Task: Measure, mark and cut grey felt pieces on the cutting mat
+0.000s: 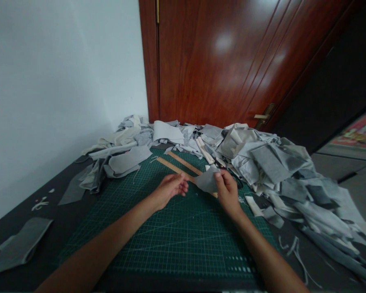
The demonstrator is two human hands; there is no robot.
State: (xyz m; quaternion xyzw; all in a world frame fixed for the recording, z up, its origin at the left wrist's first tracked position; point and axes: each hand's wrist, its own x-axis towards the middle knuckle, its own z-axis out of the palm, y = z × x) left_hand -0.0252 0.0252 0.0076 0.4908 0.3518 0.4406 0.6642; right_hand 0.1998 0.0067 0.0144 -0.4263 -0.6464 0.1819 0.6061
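Note:
My right hand pinches a small grey fabric piece by its right edge, between thumb and fingers, above the mat. To the left of that piece, my left hand hovers with loosely curled fingers and the thumb on top. I see nothing in it. Beneath and beyond my hands lie two wooden rulers, slanting side by side on the green cutting mat. Black scissor-like handles show partly behind my right hand, largely hidden by it and by fabric.
Grey and white fabric scraps pile up on the right and at the back left. A folded grey piece lies at the left table edge. Loose threads lie front right. A wooden door and white wall stand behind.

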